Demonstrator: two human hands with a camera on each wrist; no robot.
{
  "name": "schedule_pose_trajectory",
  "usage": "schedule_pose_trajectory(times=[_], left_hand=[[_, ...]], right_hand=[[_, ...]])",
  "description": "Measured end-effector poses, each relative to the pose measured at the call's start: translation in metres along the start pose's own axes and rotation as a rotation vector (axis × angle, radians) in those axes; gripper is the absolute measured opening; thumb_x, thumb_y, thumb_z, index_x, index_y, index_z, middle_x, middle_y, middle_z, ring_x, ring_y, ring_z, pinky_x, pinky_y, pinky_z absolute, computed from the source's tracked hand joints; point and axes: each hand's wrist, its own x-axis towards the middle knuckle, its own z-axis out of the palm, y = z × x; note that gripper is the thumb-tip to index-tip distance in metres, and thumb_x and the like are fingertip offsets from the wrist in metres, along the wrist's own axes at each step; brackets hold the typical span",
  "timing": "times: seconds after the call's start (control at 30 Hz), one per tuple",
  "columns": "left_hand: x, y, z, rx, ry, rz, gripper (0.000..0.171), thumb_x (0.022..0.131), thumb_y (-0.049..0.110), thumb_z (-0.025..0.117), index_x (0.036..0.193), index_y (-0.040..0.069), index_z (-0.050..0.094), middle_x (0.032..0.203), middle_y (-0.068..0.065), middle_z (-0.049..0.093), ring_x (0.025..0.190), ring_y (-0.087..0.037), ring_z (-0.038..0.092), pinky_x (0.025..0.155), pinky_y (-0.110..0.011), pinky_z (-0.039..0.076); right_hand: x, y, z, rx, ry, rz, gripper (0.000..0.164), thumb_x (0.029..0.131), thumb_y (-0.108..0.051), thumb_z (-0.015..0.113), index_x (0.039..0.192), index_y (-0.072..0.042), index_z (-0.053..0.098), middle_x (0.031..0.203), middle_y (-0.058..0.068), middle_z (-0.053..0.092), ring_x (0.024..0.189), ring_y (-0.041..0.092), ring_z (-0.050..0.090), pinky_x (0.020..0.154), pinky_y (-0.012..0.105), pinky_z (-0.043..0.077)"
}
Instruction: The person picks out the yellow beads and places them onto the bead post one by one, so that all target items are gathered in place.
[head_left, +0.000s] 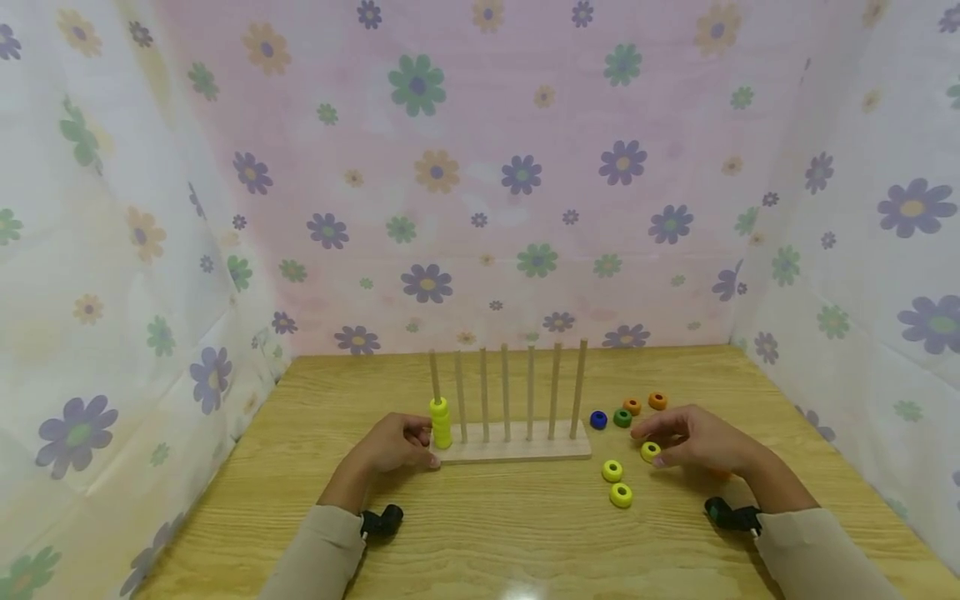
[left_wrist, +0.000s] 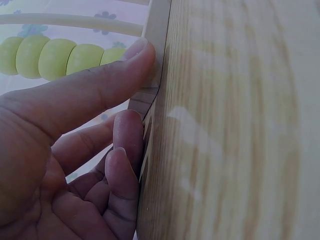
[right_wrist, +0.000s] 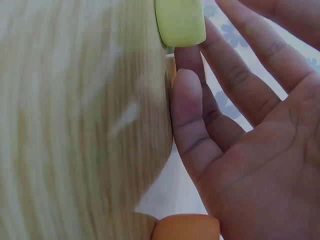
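Note:
My left hand (head_left: 397, 442) grips the left end of a wooden peg rack (head_left: 517, 452), its thumb on the base in the left wrist view. A stack of several yellow beads (head_left: 440, 423) sits on the leftmost peg; the other pegs carry none. At the right, my right hand (head_left: 701, 442) hovers low around a loose yellow bead (head_left: 650, 452), thumb and forefinger apart on either side. In the right wrist view that yellow bead (right_wrist: 181, 22) stands by the fingertips; whether they touch it is unclear. Two more yellow beads (head_left: 612, 471) lie nearer me.
A blue bead (head_left: 598, 419), a green bead (head_left: 622, 418) and two orange beads (head_left: 657, 401) lie right of the rack. Another orange bead (right_wrist: 186, 227) is mostly hidden under my right hand in the head view. Flowered cloth (head_left: 480, 183) walls the wooden table on three sides.

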Motion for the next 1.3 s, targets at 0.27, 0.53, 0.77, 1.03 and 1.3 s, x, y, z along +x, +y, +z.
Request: schedule_pose_trajectory(times=[0.27,0.53,0.77,1.03,1.3], left_hand=[[0.0017,-0.003,-0.0035,0.013,0.01,0.009,0.06,0.077,0.017,0.093,0.132,0.008,0.07,0.098,-0.007,0.065,0.083,-0.02,0.056,0.072,-0.031,0.049],[0.0015,-0.0042,-0.0023,0.011,-0.003,0.022,0.058,0.078,0.018,0.093,0.13,0.008,0.071,0.098,-0.007,0.065,0.083,-0.019,0.056,0.073,-0.031,0.049],[-0.0009,-0.0021,-0.0013,0.004,0.002,0.016,0.059,0.077,0.016,0.093,0.131,0.007,0.071,0.098,-0.008,0.064,0.083,-0.02,0.055,0.073,-0.031,0.048],[0.0014,-0.001,-0.0016,0.007,0.005,0.016,0.06,0.077,0.017,0.093,0.132,0.006,0.07,0.098,-0.007,0.065,0.082,-0.02,0.056,0.073,-0.031,0.049],[0.001,-0.001,-0.0001,0.011,0.007,0.003,0.064,0.077,0.017,0.093,0.134,0.005,0.069,0.1,-0.007,0.065,0.083,-0.019,0.056,0.073,-0.031,0.049]], right_hand=[[0.0007,-0.0015,-0.0006,-0.026,-0.002,0.047,0.048,0.092,-0.008,0.078,0.136,0.002,0.064,0.134,0.025,0.065,0.117,0.015,0.068,0.092,0.025,0.056],[0.0003,-0.0052,0.0013,-0.053,0.002,0.061,0.046,0.092,-0.009,0.078,0.134,0.003,0.065,0.132,0.025,0.066,0.115,0.017,0.069,0.089,0.025,0.057],[0.0024,-0.0086,0.0037,-0.094,0.04,0.078,0.041,0.091,-0.009,0.079,0.13,-0.003,0.07,0.127,0.019,0.07,0.111,0.022,0.07,0.085,0.025,0.057],[0.0018,-0.0078,0.0023,-0.153,0.075,0.122,0.034,0.09,-0.013,0.081,0.123,-0.007,0.075,0.12,0.013,0.074,0.104,0.019,0.071,0.083,0.025,0.057],[0.0029,-0.0043,0.0025,-0.185,0.111,0.143,0.032,0.089,-0.017,0.082,0.12,-0.01,0.077,0.12,0.011,0.074,0.1,0.014,0.071,0.082,0.026,0.058]])
